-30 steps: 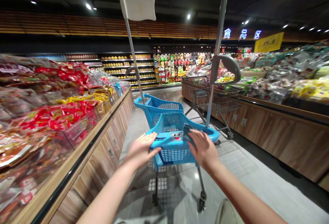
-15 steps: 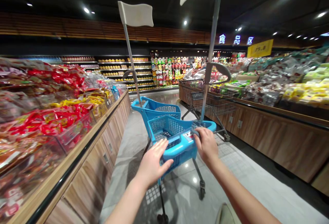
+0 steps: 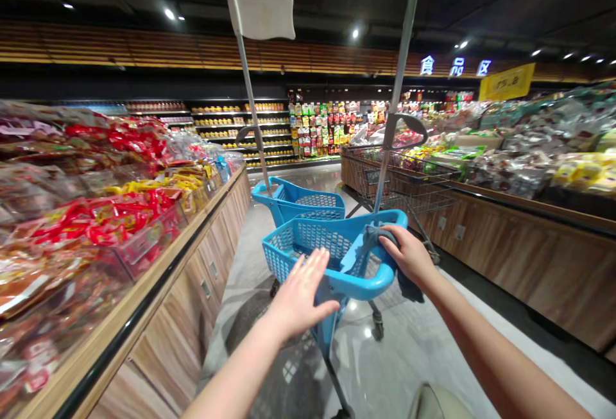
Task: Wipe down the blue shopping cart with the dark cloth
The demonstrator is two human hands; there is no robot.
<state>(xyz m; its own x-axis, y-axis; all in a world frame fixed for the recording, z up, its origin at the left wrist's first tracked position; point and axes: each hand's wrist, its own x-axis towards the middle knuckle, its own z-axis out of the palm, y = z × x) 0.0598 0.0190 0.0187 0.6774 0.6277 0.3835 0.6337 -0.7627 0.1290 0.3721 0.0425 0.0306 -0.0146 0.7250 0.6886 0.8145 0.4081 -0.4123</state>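
Observation:
A small blue plastic shopping cart point(image 3: 363, 285) stands in front of me, turned at an angle, with a tall flag pole point(image 3: 398, 79) at its right side. My left hand point(image 3: 299, 294) lies at the cart's near left rim, fingers stretched out and thumb apart, holding nothing. My right hand point(image 3: 408, 253) is closed around a dark grey-blue cloth point(image 3: 410, 285), pressing it on the right part of the rim. Part of the cloth hangs down outside the cart. Inside, the basket shows perforated walls.
Behind it is a second blue cart point(image 3: 308, 204) with a white flag point(image 3: 262, 16). Right of that stands a wire shopping cart point(image 3: 414, 181). Bins of packaged snacks point(image 3: 110, 220) line the left, and a wood-panelled counter point(image 3: 520, 252) runs along the right.
The near blue cart has swivelled, so its handle end now points more to the right. My right hand has moved right along the rim with the cloth. My left hand has shifted slightly right.

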